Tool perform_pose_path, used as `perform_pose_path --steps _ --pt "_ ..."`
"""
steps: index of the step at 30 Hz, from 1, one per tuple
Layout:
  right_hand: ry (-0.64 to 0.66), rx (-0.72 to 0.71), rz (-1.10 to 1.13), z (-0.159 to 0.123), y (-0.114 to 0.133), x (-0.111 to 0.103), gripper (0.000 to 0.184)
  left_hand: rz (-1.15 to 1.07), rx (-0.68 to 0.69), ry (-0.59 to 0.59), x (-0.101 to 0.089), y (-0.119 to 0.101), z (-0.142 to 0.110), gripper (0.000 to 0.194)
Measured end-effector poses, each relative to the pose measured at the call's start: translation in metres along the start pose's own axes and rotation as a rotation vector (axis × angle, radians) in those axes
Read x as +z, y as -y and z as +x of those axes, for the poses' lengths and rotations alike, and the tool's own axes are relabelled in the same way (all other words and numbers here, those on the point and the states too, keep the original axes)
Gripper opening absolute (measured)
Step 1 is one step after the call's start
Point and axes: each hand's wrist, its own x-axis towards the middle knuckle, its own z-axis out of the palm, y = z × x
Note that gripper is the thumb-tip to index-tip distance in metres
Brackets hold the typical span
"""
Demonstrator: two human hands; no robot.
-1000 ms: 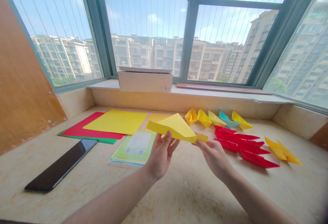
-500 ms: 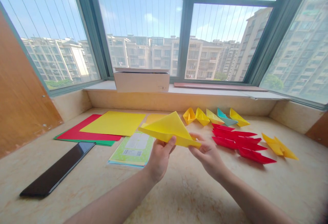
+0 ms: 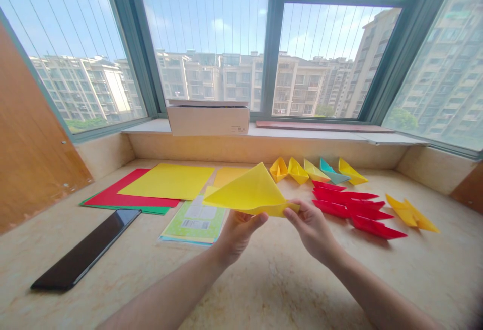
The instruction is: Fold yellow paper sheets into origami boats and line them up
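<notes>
A folded yellow sheet of paper [image 3: 249, 189], peaked like a paper hat with a flap along its lower edge, is held above the counter in front of me. My left hand [image 3: 238, 234] supports it from below, thumb at the lower edge and fingers hidden behind the paper. At the right corner, my right hand [image 3: 311, 227] pinches the flap between thumb and fingers. Beyond the right hand sit several red paper boats [image 3: 349, 207], set close together. Behind them stands a row of folded boats in yellow, orange and a teal one [image 3: 332, 173].
A yellow sheet [image 3: 166, 181] overlaps a red sheet [image 3: 113, 189] and a green one at left. Near them lie a black phone [image 3: 86, 249] and a green paper packet [image 3: 194, 224]. Another orange-yellow boat [image 3: 411, 214] is far right. A white box [image 3: 207, 120] rests on the sill.
The folded paper has turned slightly, so its front face shows broader. My left thumb has slid off the flap's face to its lower edge. My right hand has shifted a little right.
</notes>
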Motion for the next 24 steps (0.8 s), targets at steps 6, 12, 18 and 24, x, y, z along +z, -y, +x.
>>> perform_pose_path --steps 6,12,18,24 --pt "0.031 -0.007 -0.006 -0.0021 0.0046 -0.0034 0.028 0.165 0.064 -0.002 -0.0032 -0.0022 -0.0020 0.036" --pt "0.060 -0.009 0.001 -0.0037 0.0060 -0.0032 0.030 0.116 0.024 -0.085 0.0001 -0.0008 -0.0040 0.038" --pt "0.115 0.019 0.004 -0.0034 0.0075 -0.0028 0.034 0.077 0.013 -0.139 0.0039 -0.0033 -0.0024 0.048" --pt "0.175 0.063 0.040 0.0005 0.0026 -0.0073 0.035 0.126 -0.031 -0.188 0.0040 -0.0030 -0.0011 0.052"
